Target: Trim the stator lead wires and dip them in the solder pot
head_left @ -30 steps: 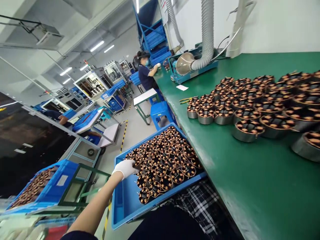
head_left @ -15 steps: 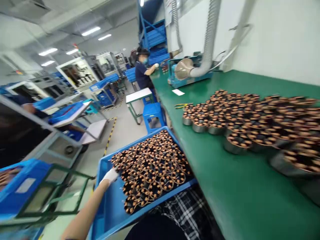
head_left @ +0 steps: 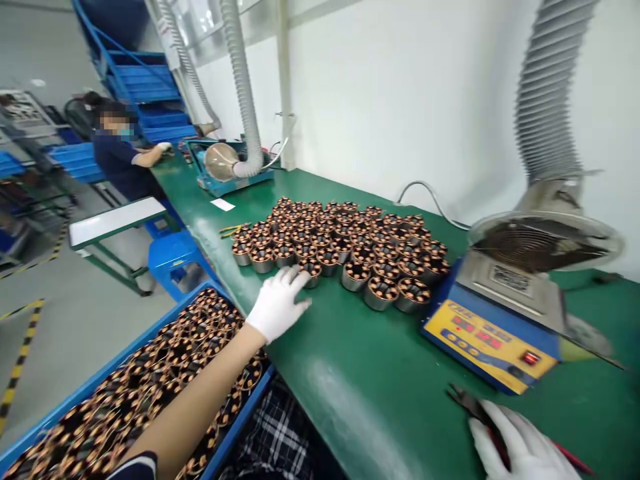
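My left hand point(head_left: 280, 303), in a white glove, reaches over the green bench point(head_left: 350, 380), its fingertips at a copper-wound ring point(head_left: 311, 268) on the front edge of a cluster of such rings point(head_left: 345, 230). The fingers are spread, and no part shows in the palm. At the lower right my right hand point(head_left: 520, 447), also gloved, holds dark-jawed pliers point(head_left: 467, 402) with red handles. Left of the bench, a blue tray point(head_left: 107, 370) is filled with similar copper-wound rings, partly hidden under my left forearm.
A blue and yellow device point(head_left: 490, 333) stands beside the cluster, beneath a fan hood point(head_left: 540, 240) with a grey duct. Yellow-handled pliers point(head_left: 234, 230) and a white card point(head_left: 223, 204) lie farther along. A co-worker point(head_left: 123, 150) sits at the far end, near a blue stool point(head_left: 177, 257).
The view has swung right. My left hand has gone from the blue tray to the rings on the bench. My right hand with the pliers and the blue and yellow device have come into view.
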A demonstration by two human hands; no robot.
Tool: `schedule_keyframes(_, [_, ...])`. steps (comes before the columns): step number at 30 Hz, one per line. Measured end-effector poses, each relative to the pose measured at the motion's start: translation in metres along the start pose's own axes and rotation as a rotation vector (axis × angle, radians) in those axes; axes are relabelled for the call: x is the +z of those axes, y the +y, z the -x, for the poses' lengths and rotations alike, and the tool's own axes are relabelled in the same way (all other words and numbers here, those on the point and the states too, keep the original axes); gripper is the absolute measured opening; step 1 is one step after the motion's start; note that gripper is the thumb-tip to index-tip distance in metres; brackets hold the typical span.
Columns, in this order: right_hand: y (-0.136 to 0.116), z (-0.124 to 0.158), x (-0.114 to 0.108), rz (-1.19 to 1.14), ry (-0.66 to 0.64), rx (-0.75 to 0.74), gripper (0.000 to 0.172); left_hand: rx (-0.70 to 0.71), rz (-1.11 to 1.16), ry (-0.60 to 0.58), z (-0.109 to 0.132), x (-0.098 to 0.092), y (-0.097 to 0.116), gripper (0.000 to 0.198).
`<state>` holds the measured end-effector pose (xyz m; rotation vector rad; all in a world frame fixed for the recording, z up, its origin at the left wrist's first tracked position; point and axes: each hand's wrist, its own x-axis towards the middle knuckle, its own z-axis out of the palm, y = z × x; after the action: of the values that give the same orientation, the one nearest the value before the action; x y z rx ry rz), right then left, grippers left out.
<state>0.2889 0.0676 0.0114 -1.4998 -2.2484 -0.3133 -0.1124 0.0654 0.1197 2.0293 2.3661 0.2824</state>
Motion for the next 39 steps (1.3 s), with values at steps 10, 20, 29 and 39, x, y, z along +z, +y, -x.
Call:
schedule_keyframes(10, [-0.022,-0.011,-0.026,-0.07,0.036,0.137,0.034,0.22,-0.075,-0.037,-0.004,0.013,0.054,0.017])
schedule_keyframes(20, [-0.096,-0.019,-0.073,-1.289,-0.663,0.627,0.028,0.618,0.6,-0.166,0.078,0.055,0.125,0.024])
schedule_keyframes(29, [-0.092,-0.032,-0.065,-1.335,-0.871,0.693,0.038,0.786,0.736,0.043,0.072,0.063,0.13,0.016])
schedule_keyframes(39, [-0.033,-0.032,-0.126,-0.866,-0.058,0.911,0.038,0.763,0.663,0.183,0.076,0.065,0.133,0.016])
